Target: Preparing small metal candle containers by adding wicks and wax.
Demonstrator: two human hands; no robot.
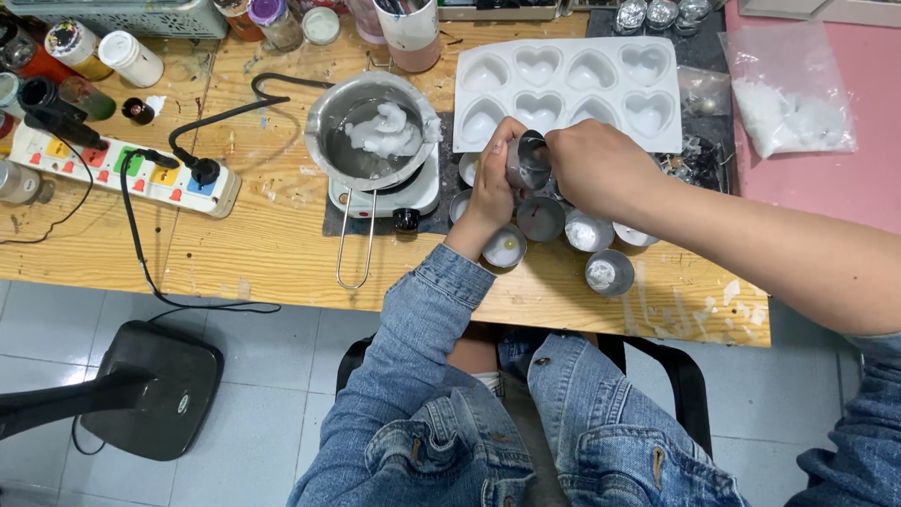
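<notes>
bare table (272,249) lies open left of the small tins (542,219), crossed only by the pot's wire handle (354,239). behind them the heart mould (568,91) and hotplate (385,192) block passage; the power strip (122,169) crowds the far left.

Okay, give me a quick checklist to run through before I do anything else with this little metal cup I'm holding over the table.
1. Grip on the small metal cup: left hand and right hand both on it. Ok.
2. Cup level: it looks tipped on its side. Not ok if it holds anything; contents cannot tell.
3. Other small cups below the hands: upright, close together. Ok.
4. Melting pot on the hot plate: white lumps remain solid. Not ok for pouring.
5. Heart mould: cavities look empty, lies flat. Ok.
6. Hot plate on or off: cannot tell.
</notes>
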